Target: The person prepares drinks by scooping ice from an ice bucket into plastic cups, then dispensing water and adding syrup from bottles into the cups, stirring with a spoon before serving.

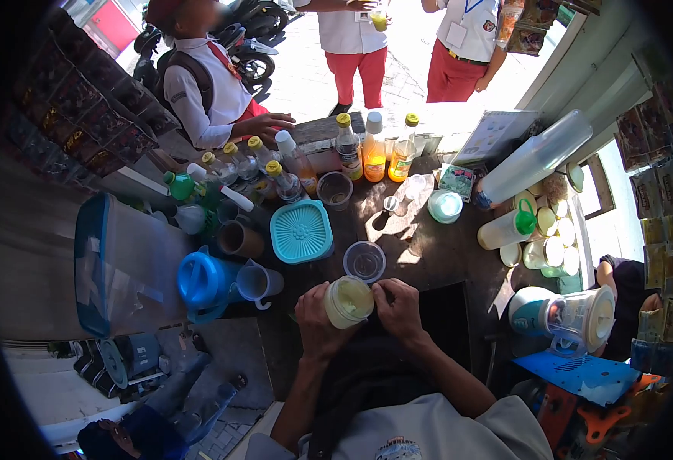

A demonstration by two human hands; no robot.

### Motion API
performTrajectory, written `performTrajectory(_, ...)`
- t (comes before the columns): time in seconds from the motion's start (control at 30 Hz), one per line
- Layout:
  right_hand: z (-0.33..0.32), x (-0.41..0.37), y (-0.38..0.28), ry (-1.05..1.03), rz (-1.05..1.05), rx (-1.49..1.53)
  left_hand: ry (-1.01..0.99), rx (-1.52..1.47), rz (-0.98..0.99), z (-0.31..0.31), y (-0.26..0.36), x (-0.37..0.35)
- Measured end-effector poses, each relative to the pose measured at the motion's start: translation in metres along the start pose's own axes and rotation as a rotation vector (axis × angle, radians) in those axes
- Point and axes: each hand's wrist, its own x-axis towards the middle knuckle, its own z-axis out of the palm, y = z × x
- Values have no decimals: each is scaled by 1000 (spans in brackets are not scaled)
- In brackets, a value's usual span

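My left hand (313, 318) is wrapped round a clear round plastic tub (349, 300) with pale yellow-green contents, held tilted at the counter's near edge. Close to its right side, my right hand (399, 308) is closed with the fingertips pressed together; what they hold, if anything, is hidden. Just beyond the tub stands a clear plastic cup (365, 261). A turquoise lidded box (301, 231) sits farther back to the left. Left of my left hand is a clear measuring jug (259, 282), beside a blue lidded pitcher (202, 284).
Syrup bottles (374, 147) line the counter's far edge. At right are a green-lidded container (508, 227), several jars (545, 251) and a blender (570, 316). A large plastic bin (126, 264) stands left. People in white shirts (354, 31) stand beyond the counter.
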Motion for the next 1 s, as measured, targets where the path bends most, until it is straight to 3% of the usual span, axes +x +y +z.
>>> performTrajectory(0.33,-18,42,-14,109,27,51,61,12,-15,-5,-5,26)
performTrajectory(0.43,-21,56,-6,194,-45,22,68,12,-25,-2,-9,31)
performTrajectory(0.67,-24,65,12,206,25,-3,118,0,-69,1,-18,26)
performTrajectory(0.77,-15,55,25,129,-77,-122,162,-39,-86,-1,-18,22)
performTrajectory(0.83,-11,49,27,163,-412,-163,175,-41,-40,-7,-15,19)
performTrajectory(1.0,-32,21,-24,289,-501,-170,128,-10,47,-10,-28,25)
